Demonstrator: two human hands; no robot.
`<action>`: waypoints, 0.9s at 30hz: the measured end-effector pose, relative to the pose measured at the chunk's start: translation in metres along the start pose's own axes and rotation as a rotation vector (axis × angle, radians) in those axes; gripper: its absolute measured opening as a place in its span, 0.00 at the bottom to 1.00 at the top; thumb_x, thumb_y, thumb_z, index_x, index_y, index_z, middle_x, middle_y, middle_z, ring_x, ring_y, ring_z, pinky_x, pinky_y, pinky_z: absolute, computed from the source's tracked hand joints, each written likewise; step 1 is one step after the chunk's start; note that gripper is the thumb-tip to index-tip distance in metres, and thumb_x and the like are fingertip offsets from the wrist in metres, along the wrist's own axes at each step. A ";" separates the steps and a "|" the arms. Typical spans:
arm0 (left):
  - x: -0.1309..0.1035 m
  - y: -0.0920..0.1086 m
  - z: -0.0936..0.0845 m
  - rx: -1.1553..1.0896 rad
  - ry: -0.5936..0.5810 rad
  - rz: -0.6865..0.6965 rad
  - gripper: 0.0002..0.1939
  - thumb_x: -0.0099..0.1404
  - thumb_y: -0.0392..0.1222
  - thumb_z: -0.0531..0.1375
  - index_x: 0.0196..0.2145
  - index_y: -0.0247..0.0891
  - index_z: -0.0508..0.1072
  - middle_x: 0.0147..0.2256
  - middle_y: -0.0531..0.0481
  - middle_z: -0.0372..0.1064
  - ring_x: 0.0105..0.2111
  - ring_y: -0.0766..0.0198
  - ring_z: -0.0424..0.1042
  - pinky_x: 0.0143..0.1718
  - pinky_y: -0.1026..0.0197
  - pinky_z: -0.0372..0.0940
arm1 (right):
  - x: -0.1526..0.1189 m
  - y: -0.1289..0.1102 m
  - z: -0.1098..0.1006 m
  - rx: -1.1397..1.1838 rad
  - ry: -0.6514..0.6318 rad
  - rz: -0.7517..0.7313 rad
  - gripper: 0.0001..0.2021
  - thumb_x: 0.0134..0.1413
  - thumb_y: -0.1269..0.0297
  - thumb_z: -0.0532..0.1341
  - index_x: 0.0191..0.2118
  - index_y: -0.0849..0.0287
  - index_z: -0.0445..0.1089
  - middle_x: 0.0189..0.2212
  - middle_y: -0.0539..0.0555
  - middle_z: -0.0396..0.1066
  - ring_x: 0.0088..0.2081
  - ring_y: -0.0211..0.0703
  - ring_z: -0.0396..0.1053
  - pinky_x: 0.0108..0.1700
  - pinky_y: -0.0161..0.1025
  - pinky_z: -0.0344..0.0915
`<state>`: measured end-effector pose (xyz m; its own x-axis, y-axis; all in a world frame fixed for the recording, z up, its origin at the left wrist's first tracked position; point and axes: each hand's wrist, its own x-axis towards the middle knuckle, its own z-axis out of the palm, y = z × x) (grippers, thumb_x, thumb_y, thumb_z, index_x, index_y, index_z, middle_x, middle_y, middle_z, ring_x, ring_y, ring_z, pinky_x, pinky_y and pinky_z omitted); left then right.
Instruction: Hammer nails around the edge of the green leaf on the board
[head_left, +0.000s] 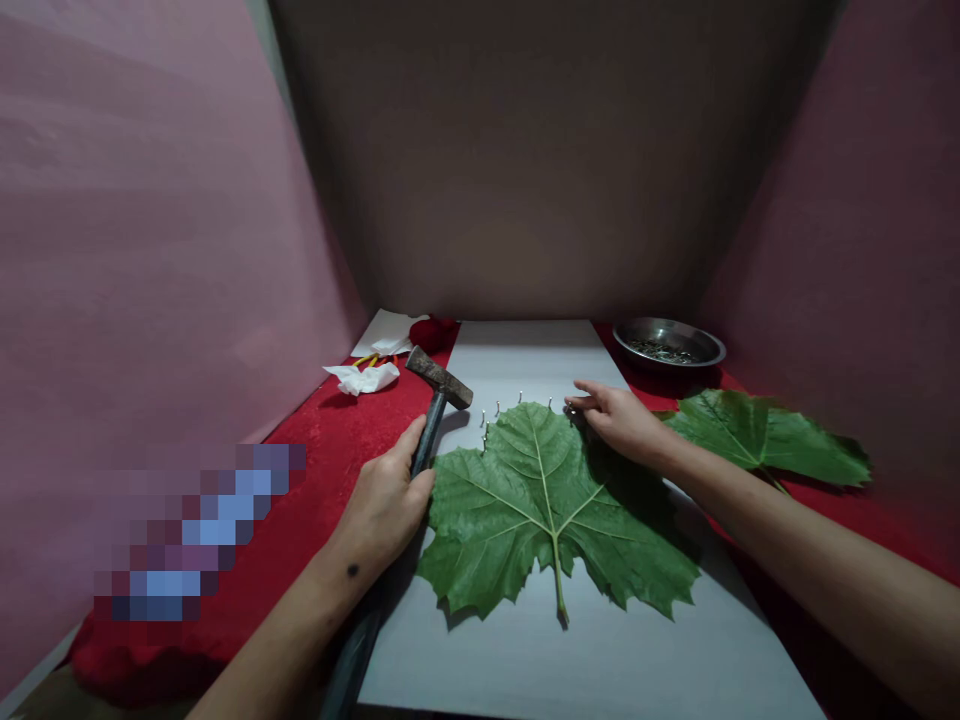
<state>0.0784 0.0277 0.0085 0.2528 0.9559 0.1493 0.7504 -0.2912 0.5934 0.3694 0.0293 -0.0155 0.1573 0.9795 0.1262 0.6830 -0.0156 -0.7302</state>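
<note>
My left hand [386,500] is wrapped round the dark handle of a hammer [440,380], its head raised left of a row of nails. A large green leaf [517,510] lies on a white board [600,670], stem toward me. Several thin nails [497,408] stand upright in the board along the leaf's upper left edge and tip. At the upper right edge of the leaf, my right hand [611,415] pinches a small nail [570,405] between its fingertips, close to the board.
A metal bowl [667,345] holding many nails stands at the back right. Another green leaf [765,435] lies on the red cloth [345,440] to the right. Crumpled white tissue [364,377] and a red ball of yarn-like material [431,333] lie at the back left. Pink walls [150,230] flank both sides.
</note>
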 end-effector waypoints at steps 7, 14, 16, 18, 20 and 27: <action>-0.002 0.004 -0.005 0.090 0.051 0.060 0.30 0.59 0.38 0.52 0.60 0.39 0.57 0.41 0.47 0.75 0.38 0.55 0.74 0.38 0.55 0.67 | 0.002 0.014 0.004 0.186 0.001 0.003 0.32 0.45 0.81 0.51 0.60 0.66 0.54 0.47 0.61 0.71 0.50 0.42 0.69 0.50 0.38 0.65; -0.001 0.022 -0.015 0.138 0.090 0.227 0.30 0.60 0.39 0.53 0.60 0.38 0.57 0.49 0.47 0.71 0.45 0.56 0.72 0.45 0.57 0.65 | 0.001 0.005 -0.001 0.024 0.065 -0.006 0.27 0.45 0.80 0.52 0.55 0.67 0.58 0.40 0.59 0.75 0.41 0.42 0.72 0.44 0.38 0.66; 0.001 0.032 -0.012 0.148 0.053 0.310 0.30 0.59 0.38 0.52 0.60 0.36 0.57 0.52 0.44 0.69 0.47 0.55 0.70 0.48 0.55 0.64 | 0.001 0.008 0.000 0.038 0.069 -0.024 0.27 0.45 0.80 0.51 0.55 0.68 0.57 0.41 0.60 0.74 0.40 0.42 0.72 0.44 0.38 0.66; 0.003 0.045 -0.007 0.189 0.007 0.372 0.30 0.59 0.37 0.51 0.60 0.34 0.56 0.52 0.40 0.68 0.49 0.54 0.69 0.49 0.53 0.63 | -0.002 0.010 0.000 0.051 0.118 -0.044 0.26 0.44 0.80 0.51 0.54 0.67 0.58 0.41 0.61 0.74 0.41 0.42 0.71 0.44 0.39 0.65; 0.007 0.061 0.000 0.246 -0.053 0.434 0.31 0.58 0.34 0.51 0.61 0.33 0.55 0.50 0.38 0.69 0.49 0.53 0.68 0.49 0.52 0.63 | -0.011 0.009 -0.002 0.019 0.237 -0.091 0.23 0.45 0.79 0.51 0.51 0.66 0.60 0.41 0.61 0.73 0.43 0.43 0.70 0.45 0.40 0.64; 0.024 0.118 0.031 0.512 -0.200 0.580 0.37 0.55 0.29 0.50 0.63 0.41 0.49 0.41 0.41 0.71 0.37 0.54 0.71 0.34 0.55 0.64 | -0.056 0.006 -0.013 -0.242 0.338 -0.401 0.09 0.49 0.75 0.53 0.34 0.61 0.68 0.32 0.57 0.71 0.36 0.45 0.67 0.40 0.41 0.62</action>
<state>0.1921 0.0154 0.0580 0.7573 0.6357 0.1496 0.6404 -0.7678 0.0206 0.3737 -0.0285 -0.0182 0.0443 0.8002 0.5982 0.8739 0.2592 -0.4114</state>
